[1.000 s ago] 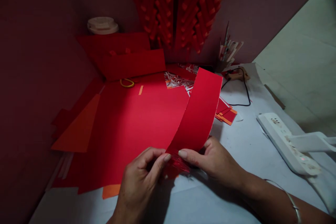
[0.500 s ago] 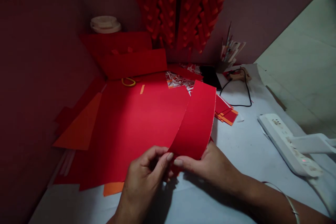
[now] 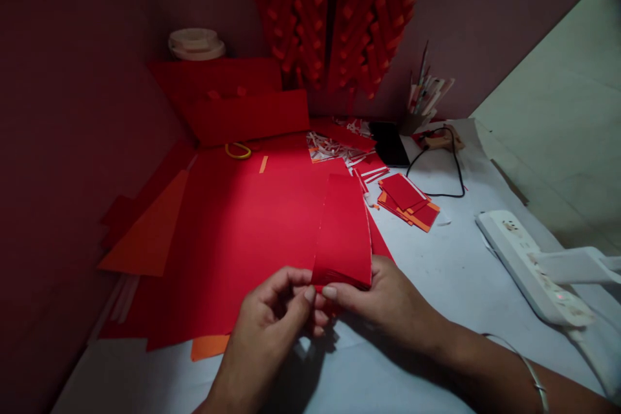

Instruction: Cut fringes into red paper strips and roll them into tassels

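Note:
A strip of red paper [image 3: 343, 226] stands up between my hands, its near end bent or rolled under my thumbs. My left hand [image 3: 276, 317] pinches the lower left corner between thumb and fingers. Along the bottom edge lies the thumb of my right hand [image 3: 373, 301], with its other fingers behind the strip. Both hands hover over the near edge of a large red sheet [image 3: 233, 226], which lies flat with more sheets under it. What the fingers behind the paper do is partly hidden.
Small red and orange cards [image 3: 410, 202] lie right of the sheet, near paper scraps [image 3: 334, 145] and a black phone [image 3: 391, 144]. A white power strip [image 3: 533, 272] sits at the right. Yellow scissor handle [image 3: 237, 151], pen holder [image 3: 417, 119] and a tape roll [image 3: 196, 44] are farther back.
The strip's upper end has swung left and toward me, uncovering the cards and scraps behind it. Both hands keep their grip in nearly the same place.

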Demonstrator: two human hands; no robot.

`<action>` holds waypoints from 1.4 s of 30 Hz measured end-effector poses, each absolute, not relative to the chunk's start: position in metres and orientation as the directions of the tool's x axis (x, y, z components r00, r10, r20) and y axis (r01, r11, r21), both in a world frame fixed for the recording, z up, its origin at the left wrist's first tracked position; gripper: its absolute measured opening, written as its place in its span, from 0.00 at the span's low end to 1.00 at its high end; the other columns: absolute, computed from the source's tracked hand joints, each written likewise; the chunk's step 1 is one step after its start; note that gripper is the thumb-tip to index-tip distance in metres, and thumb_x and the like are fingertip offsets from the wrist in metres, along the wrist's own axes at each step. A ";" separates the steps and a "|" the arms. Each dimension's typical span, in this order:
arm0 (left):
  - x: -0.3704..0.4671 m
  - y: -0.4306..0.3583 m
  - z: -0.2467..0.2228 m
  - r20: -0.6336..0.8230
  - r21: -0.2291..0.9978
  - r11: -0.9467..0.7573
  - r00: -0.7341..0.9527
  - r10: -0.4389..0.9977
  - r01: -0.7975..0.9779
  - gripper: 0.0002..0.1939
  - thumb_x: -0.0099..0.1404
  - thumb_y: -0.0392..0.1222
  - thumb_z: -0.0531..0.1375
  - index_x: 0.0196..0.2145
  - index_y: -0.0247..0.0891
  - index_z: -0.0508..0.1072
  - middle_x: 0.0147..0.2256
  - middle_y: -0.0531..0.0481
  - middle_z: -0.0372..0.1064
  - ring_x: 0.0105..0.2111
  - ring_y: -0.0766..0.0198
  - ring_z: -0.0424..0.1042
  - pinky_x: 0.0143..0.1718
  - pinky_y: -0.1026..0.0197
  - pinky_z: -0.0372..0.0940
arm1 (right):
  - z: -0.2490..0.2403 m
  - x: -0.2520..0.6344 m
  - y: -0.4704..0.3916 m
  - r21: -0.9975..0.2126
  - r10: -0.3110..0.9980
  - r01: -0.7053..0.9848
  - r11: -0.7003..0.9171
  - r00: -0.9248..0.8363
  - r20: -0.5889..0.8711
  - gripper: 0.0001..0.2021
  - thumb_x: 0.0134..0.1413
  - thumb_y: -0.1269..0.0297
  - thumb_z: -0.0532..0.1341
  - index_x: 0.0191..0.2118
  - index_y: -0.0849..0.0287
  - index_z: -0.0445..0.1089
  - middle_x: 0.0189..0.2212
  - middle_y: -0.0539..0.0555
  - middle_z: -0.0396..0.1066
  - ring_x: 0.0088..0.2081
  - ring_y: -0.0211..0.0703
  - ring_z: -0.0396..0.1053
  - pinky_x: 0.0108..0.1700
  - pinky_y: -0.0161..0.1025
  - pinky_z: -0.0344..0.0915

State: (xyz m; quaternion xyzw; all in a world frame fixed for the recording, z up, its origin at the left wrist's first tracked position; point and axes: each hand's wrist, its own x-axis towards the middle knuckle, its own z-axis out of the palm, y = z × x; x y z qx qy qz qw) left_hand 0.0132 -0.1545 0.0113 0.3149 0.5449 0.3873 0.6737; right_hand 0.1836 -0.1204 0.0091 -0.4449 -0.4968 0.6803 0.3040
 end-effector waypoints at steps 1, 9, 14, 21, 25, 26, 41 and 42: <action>0.013 -0.155 0.011 -0.491 0.846 0.502 0.105 0.865 -0.181 0.08 0.61 0.44 0.65 0.34 0.38 0.72 0.26 0.53 0.76 0.25 0.68 0.74 0.29 0.68 0.69 | 0.008 0.184 -0.120 -0.939 0.851 0.012 -0.344 -0.418 -0.317 0.04 0.52 0.70 0.64 0.30 0.61 0.77 0.27 0.55 0.79 0.30 0.45 0.75 0.35 0.40 0.70; 0.015 -0.156 0.013 -0.451 0.877 0.457 0.075 0.889 -0.147 0.10 0.59 0.43 0.66 0.38 0.38 0.75 0.30 0.50 0.79 0.29 0.66 0.77 0.32 0.67 0.71 | 0.005 0.185 -0.122 -0.886 0.836 -0.117 -0.449 -0.406 -0.370 0.02 0.51 0.71 0.66 0.32 0.59 0.76 0.26 0.52 0.78 0.28 0.42 0.75 0.32 0.38 0.69; 0.015 -0.157 0.015 -0.420 0.906 0.421 0.035 0.907 -0.050 0.09 0.58 0.43 0.67 0.38 0.41 0.79 0.31 0.51 0.80 0.31 0.63 0.78 0.32 0.67 0.72 | 0.003 0.187 -0.120 -0.829 0.798 -0.205 -0.520 -0.462 -0.386 0.01 0.51 0.70 0.67 0.32 0.61 0.76 0.26 0.52 0.76 0.28 0.41 0.71 0.33 0.39 0.66; 0.016 -0.155 0.015 -0.301 0.953 0.301 -0.002 0.954 0.008 0.05 0.58 0.39 0.66 0.33 0.46 0.81 0.31 0.55 0.76 0.31 0.65 0.77 0.32 0.68 0.72 | 0.002 0.187 -0.119 -0.794 0.780 -0.254 -0.552 -0.496 -0.383 0.05 0.50 0.70 0.68 0.28 0.63 0.72 0.24 0.50 0.68 0.28 0.38 0.63 0.33 0.37 0.58; 0.016 -0.156 0.014 -0.307 0.952 0.307 -0.015 0.952 0.021 0.02 0.59 0.40 0.66 0.31 0.45 0.80 0.29 0.55 0.75 0.30 0.66 0.76 0.32 0.69 0.70 | 0.003 0.187 -0.119 -0.765 0.756 -0.270 -0.585 -0.523 -0.394 0.04 0.48 0.71 0.67 0.28 0.63 0.72 0.24 0.50 0.68 0.27 0.38 0.64 0.33 0.37 0.59; 0.016 -0.156 0.014 -0.319 0.947 0.319 -0.016 0.948 0.025 0.02 0.59 0.40 0.66 0.31 0.44 0.80 0.29 0.55 0.75 0.30 0.66 0.75 0.32 0.69 0.70 | 0.003 0.187 -0.119 -0.761 0.753 -0.271 -0.589 -0.527 -0.395 0.04 0.48 0.72 0.67 0.28 0.63 0.72 0.24 0.51 0.69 0.28 0.39 0.64 0.33 0.37 0.60; 0.016 -0.159 0.016 -0.413 0.903 0.416 -0.057 0.909 0.109 0.09 0.61 0.48 0.64 0.29 0.41 0.73 0.25 0.54 0.72 0.27 0.65 0.70 0.28 0.68 0.64 | 0.007 0.187 -0.120 -0.854 0.790 -0.176 -0.489 -0.505 -0.348 0.07 0.48 0.70 0.69 0.36 0.60 0.77 0.30 0.50 0.74 0.31 0.39 0.68 0.35 0.35 0.64; 0.017 -0.159 0.016 -0.414 0.903 0.418 -0.058 0.908 0.102 0.09 0.61 0.47 0.64 0.29 0.41 0.73 0.25 0.54 0.71 0.27 0.65 0.70 0.27 0.68 0.64 | 0.007 0.187 -0.120 -0.850 0.790 -0.182 -0.494 -0.503 -0.351 0.06 0.48 0.70 0.69 0.36 0.60 0.77 0.30 0.50 0.73 0.30 0.38 0.68 0.35 0.35 0.64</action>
